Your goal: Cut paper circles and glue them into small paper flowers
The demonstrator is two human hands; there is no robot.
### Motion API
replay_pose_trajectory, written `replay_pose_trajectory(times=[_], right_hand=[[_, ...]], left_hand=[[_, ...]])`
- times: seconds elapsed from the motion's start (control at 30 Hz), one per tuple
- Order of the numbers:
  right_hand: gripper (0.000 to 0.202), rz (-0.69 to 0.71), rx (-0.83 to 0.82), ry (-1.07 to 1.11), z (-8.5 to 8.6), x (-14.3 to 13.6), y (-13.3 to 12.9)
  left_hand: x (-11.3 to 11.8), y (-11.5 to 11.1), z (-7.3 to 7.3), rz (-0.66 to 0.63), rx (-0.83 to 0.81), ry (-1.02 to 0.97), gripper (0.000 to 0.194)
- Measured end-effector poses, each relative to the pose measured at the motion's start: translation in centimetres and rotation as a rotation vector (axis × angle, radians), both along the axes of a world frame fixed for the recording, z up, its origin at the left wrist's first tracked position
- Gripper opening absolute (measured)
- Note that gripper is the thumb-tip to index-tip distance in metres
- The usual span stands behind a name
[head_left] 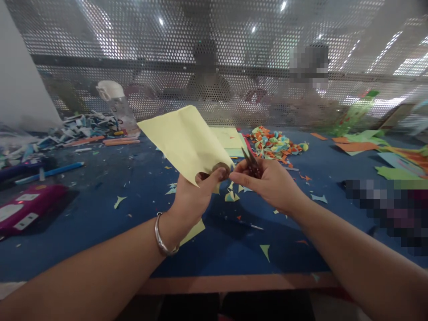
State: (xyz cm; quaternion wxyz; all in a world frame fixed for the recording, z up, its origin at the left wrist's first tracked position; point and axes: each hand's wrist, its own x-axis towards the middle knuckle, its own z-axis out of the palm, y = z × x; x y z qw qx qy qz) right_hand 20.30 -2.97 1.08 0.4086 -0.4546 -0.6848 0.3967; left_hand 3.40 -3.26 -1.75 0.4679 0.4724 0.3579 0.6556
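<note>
My left hand (192, 200) is closed on a sheet of pale yellow paper (183, 138), raised above the table and curling at its lower edge. Under the left thumb, at that edge, is a round brownish disc (220, 169); its exact kind is unclear. My right hand (270, 185) is closed around small scissors (249, 160), their dark blades pointing up and away. Its thumb and fingertip meet close to the paper's right corner; whether they touch it I cannot tell. Below the hands lie curved paper offcuts (232, 196).
Behind stand more yellow sheets (225, 137) and a pile of colourful paper pieces (274, 142). A clear bottle (120, 107) and a green bottle (357, 111) stand near the perforated screen (160, 67). At left are a magenta case (31, 207) and a blue pen (53, 173).
</note>
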Motion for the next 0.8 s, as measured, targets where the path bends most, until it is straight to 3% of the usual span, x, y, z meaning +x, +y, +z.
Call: replay_pose_trajectory(times=[0.23, 0.43, 0.53, 0.67, 0.8], right_hand=[[0.039, -0.053, -0.062, 0.136, 0.1, -0.8, -0.3], [0.04, 0.002, -0.053, 0.265, 0.1, -1.3, -0.8], [0.04, -0.019, -0.018, 0.242, 0.0, -1.3, -0.9], [0.038, -0.046, 0.0, 0.175, -0.4, -1.2, -0.5], [0.033, -0.095, -0.121, 0.169, -0.8, -0.9, 0.0]], left_hand=[[0.3, -0.8, 0.6, -0.09, 0.05, -0.059, 0.031], [0.5, -1.4, 1.8, -0.16, -0.175, -0.191, 0.014], [0.6, -1.6, 2.0, -0.207, -0.187, -0.156, 0.009], [0.2, -0.9, 1.6, -0.069, -0.174, -0.11, 0.014], [-0.8, 0.3, 1.0, 0.055, -0.229, -0.078, 0.019]])
